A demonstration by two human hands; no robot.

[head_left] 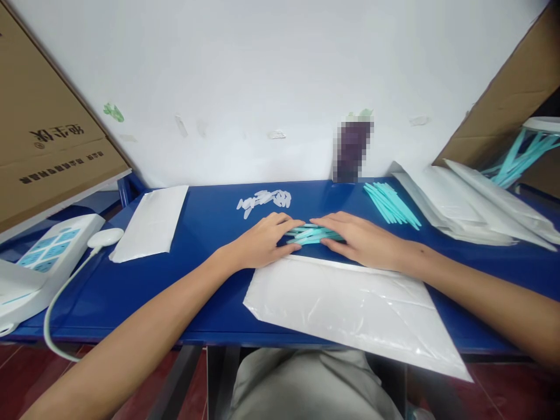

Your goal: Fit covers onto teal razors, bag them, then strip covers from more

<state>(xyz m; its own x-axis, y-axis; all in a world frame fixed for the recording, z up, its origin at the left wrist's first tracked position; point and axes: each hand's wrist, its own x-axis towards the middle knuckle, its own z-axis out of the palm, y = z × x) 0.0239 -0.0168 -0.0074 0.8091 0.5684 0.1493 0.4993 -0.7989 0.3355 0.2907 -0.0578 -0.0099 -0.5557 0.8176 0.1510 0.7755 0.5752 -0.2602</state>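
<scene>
A small pile of thin turquoise sticks [311, 234] lies on the blue table between my two hands. My left hand [269, 239] cups the pile's left end, thumb on the near side and fingers on the far side. Round the right end, my right hand [359, 238] curls in the same way. Just below both hands is a white plastic mailer bag [350, 303], its near corner reaching past the table's front edge. Beyond my left hand lie several small translucent white pieces [265, 200]. Another bunch of turquoise sticks [391, 204] rests to the far right of my right hand.
White bags [472, 204] are stacked at the right, near a container of turquoise sticks [520, 151]. At the left are another white bag [153, 221], a white power strip [48, 256] and a round white charger [105, 237] with a cable. Cardboard [48, 116] flanks the table [210, 204].
</scene>
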